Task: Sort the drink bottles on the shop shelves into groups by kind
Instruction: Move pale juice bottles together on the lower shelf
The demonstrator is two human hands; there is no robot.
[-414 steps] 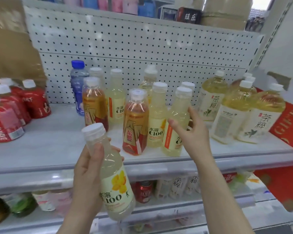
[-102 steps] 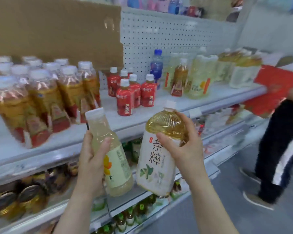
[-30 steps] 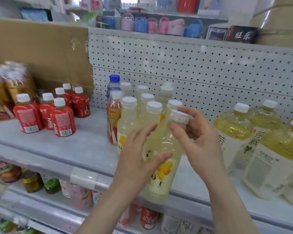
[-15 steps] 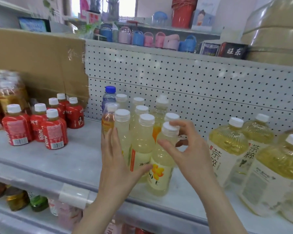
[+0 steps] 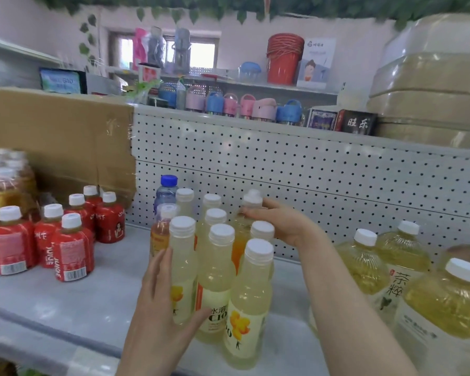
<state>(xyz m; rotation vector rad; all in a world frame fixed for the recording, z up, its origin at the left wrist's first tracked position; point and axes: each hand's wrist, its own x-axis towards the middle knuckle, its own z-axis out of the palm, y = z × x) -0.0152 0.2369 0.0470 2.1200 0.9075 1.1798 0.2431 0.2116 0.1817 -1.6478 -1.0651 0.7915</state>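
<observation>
Shelf, middle section: the pale lemon bottles stand upright in a tight cluster, caps up.

The back bottle is upright at the rear of the cluster, against the pegboard. It lies ahead of the right hand and slightly to its left. That hand is clearly the nearer one.

- Right forearm comes in over the front row. Its fingers lie fairly straight, with the tips on the neck just under the cap. The thumb is hidden, so I cannot tell whether it pinches.
- Left hand is low at the cluster's front-left. The fingers are flat and apart along the side of the front-left bottle, with the thumb across its label: steadying, not lifting.

Judgement: lifting the back bottle needs a straight upward pull, as its neighbours touch all round. A tilt forward risks toppling the front row.

An amber bottle sits at the cluster's left edge, still unsorted.
</observation>
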